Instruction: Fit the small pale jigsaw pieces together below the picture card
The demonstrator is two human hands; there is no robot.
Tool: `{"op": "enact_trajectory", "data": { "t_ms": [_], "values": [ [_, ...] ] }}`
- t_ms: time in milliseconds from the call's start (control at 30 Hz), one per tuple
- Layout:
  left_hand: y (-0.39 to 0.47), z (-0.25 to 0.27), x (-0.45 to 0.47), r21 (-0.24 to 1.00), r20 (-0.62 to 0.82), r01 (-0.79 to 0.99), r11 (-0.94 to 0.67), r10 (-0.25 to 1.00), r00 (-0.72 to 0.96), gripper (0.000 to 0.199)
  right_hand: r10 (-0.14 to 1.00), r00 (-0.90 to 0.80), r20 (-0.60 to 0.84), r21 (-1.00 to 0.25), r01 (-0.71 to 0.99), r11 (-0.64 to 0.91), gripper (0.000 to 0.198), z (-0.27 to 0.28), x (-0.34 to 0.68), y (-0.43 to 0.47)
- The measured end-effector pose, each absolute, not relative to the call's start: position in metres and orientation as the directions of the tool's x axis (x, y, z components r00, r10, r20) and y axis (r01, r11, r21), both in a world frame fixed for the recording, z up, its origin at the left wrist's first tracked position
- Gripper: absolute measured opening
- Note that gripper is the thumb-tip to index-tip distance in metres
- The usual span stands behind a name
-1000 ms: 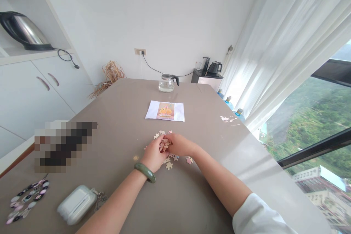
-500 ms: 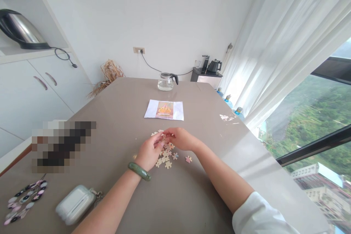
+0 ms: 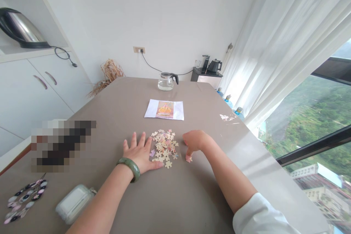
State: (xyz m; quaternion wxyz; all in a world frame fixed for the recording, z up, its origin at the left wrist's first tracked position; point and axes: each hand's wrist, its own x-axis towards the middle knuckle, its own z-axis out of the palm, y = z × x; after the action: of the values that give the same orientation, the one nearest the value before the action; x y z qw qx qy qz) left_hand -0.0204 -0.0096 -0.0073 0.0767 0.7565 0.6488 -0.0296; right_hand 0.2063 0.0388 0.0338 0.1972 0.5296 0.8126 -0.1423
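Fingers (image 3: 134, 140) of the left hand (image 3: 139, 155) are lying spread flat on the surface (image 3: 175, 197), holding nothing, penning the jigsaw pieces (image 3: 163, 147) in; right hand (image 3: 195, 142) is curling down, fingertip pinning a stray pink piece (image 3: 188, 159) just beside the pile.

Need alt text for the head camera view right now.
A left hand lies flat on a grey table beside a pile of puzzle pieces, while the right hand touches a stray pink piece.

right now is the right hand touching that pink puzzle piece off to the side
Touching: in the head view a fingertip of the right hand presses down on the lone pink piece.
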Motion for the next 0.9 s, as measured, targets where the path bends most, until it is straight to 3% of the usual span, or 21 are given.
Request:
{"op": "enact_trajectory", "data": {
  "t_ms": [133,300,433,600,767,900],
  "values": [
    [-0.011,-0.009,-0.013,0.069,-0.123,0.989,-0.132,0.982,0.140,0.096,0.815,-0.383,-0.435,-0.050,0.914,0.403,0.051,0.026,0.197,0.039],
    [-0.018,-0.017,0.012,0.094,-0.030,0.989,-0.111,0.993,0.114,0.090,0.893,-0.388,-0.231,-0.168,0.919,0.356,0.050,0.022,0.182,0.035],
    [-0.023,-0.021,0.024,0.139,-0.049,0.985,-0.103,0.993,0.111,0.100,0.872,-0.484,-0.077,-0.339,0.835,0.433,0.066,0.019,0.181,0.036],
    [-0.026,-0.017,0.022,0.166,-0.141,0.976,-0.145,0.976,0.168,0.120,0.811,-0.581,0.063,-0.394,0.732,0.555,0.087,0.008,0.175,0.037],
    [-0.024,-0.008,0.011,0.171,-0.235,0.951,-0.257,0.927,0.293,0.128,0.712,-0.702,0.017,-0.429,0.638,0.640,0.063,0.007,0.170,0.034],
    [-0.019,-0.009,0.009,0.168,-0.140,0.967,-0.192,0.966,0.216,0.114,0.616,-0.788,-0.003,-0.547,0.517,0.658,0.043,0.018,0.174,0.034]
  ]
}}
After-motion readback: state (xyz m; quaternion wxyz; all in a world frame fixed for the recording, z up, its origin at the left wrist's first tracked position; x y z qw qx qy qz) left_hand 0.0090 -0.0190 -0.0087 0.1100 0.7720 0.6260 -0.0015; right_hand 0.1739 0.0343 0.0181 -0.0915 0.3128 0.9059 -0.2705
